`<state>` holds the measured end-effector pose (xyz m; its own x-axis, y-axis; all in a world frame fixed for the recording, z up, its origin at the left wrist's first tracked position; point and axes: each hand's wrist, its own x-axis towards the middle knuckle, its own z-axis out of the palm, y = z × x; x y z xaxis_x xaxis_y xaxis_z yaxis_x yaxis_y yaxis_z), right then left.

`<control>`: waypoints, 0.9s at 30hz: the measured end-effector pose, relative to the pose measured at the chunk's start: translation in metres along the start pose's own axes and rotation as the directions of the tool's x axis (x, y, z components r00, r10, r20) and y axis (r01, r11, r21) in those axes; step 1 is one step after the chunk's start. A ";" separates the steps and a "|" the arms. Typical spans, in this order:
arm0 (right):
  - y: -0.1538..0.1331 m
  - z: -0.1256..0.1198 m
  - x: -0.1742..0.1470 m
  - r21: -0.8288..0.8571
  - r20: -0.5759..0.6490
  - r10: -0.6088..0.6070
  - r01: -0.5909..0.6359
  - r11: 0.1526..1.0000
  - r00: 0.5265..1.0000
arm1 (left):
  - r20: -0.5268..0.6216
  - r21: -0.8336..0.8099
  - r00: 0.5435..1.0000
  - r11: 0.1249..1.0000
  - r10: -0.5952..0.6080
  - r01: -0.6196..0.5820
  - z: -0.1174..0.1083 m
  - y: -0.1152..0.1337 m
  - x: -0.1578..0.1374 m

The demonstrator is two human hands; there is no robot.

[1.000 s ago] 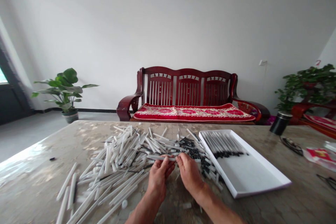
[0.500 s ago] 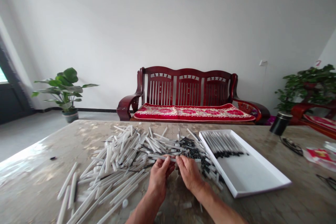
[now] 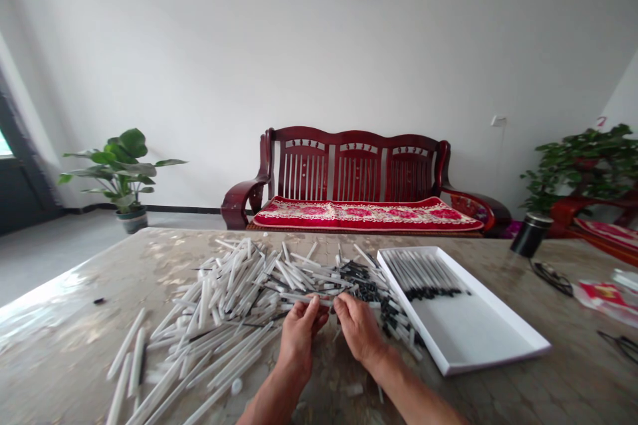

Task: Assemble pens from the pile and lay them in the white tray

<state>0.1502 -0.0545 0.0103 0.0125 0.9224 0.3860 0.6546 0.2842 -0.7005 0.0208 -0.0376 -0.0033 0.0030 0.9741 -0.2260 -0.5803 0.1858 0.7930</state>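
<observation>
Close together over the front of the pile, both my hands have their fingers drawn in. My left hand (image 3: 299,332) pinches a slim whitish tube (image 3: 295,297) between thumb and fingers, and the tube points left. My right hand (image 3: 361,332) is closed near the tube's right end; whatever its fingertips hold is too small to make out. Around them spreads a heap of white translucent tubes (image 3: 234,279), like pen barrels. Small black pieces (image 3: 366,285) lie just beyond my right hand. A white shallow box (image 3: 491,362) holds a row of black-ended tubes (image 3: 423,269).
The patterned table (image 3: 64,358) carries everything. On its right are a black cylinder (image 3: 528,236), a dark cable-like item (image 3: 553,277) and a red-and-clear plastic packet (image 3: 603,295). A wooden bench (image 3: 359,172) stands behind, and a potted plant (image 3: 129,172) at left.
My fingertips have moved slightly apart, the left hand a little to the left and the right a little to the right. The heap and the box look unchanged.
</observation>
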 end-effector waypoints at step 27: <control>0.000 0.000 -0.002 -0.015 -0.011 -0.042 0.042 0.999 0.999 | 0.034 0.078 0.999 0.996 0.036 -0.038 0.001 0.004 -0.003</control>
<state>0.1500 -0.0561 0.0100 -0.0065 0.9066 0.4220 0.6658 0.3187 -0.6746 0.0194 -0.0401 0.0010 0.0101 0.9840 -0.1780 -0.5148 0.1578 0.8427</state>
